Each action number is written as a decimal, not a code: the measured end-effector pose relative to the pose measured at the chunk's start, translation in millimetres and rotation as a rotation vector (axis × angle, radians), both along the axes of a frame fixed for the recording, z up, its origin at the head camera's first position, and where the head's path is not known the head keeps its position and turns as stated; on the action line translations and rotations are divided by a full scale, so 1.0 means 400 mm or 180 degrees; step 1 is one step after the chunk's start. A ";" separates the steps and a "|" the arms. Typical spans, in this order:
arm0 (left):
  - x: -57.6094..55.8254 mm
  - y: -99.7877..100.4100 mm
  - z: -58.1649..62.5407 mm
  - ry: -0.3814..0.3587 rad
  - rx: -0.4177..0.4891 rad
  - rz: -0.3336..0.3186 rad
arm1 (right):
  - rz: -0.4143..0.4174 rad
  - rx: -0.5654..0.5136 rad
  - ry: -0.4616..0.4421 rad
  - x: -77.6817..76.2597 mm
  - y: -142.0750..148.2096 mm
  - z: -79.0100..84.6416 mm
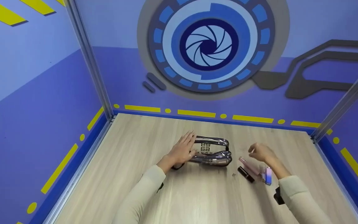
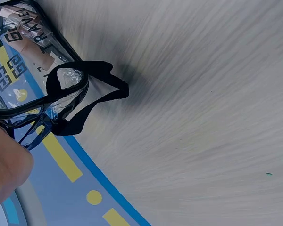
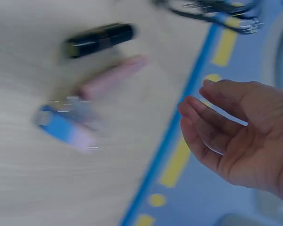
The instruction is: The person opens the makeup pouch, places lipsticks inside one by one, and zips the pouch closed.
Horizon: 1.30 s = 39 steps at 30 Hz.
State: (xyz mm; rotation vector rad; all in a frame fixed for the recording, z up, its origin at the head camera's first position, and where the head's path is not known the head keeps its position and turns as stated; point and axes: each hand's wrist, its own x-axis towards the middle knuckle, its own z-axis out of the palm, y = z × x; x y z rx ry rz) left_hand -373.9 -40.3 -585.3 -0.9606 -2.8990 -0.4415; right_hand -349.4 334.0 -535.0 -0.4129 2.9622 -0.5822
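Note:
A clear pouch (image 1: 211, 147) with dark trim and printed lettering sits on the table. My left hand (image 1: 182, 150) rests on its left end, fingers straight, thumb along the near side. In the left wrist view, peach-coloured tubes (image 2: 35, 52) show through the plastic, and a black strap loop (image 2: 120, 92) sticks out from the end. To the right of the pouch, my right hand (image 1: 262, 152) hovers with fingers loosely bent and nothing in them. Near it lie a black lipstick tube (image 1: 245, 174), a slim pink tube (image 1: 250, 166) and a blue-and-pink item (image 1: 268, 176).
A small clear item (image 1: 262, 170) lies between the pink tube and the blue-and-pink item. The wooden table (image 1: 197, 199) meets a blue back wall (image 1: 120, 77) and side walls with metal corner posts (image 1: 89, 56).

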 end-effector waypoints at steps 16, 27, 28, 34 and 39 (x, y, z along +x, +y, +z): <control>0.008 0.016 0.003 -0.0042 0.0116 -0.0050 | -0.0480 0.0025 -0.0302 0.030 0.018 -0.168; 0.007 0.007 0.017 0.0001 0.0065 0.0032 | -0.0520 -0.0128 -0.0042 0.020 -0.014 -0.158; 0.007 0.007 0.017 -0.0006 0.0061 0.0033 | -0.0545 -0.0177 -0.0002 0.018 -0.018 -0.151; 0.006 0.007 0.009 0.0031 0.0090 -0.0056 | -0.0696 -0.0376 0.0506 0.006 -0.055 -0.084; 0.004 0.007 0.001 0.0058 0.0130 -0.0055 | -0.0506 -0.0559 0.1152 0.002 -0.123 -0.020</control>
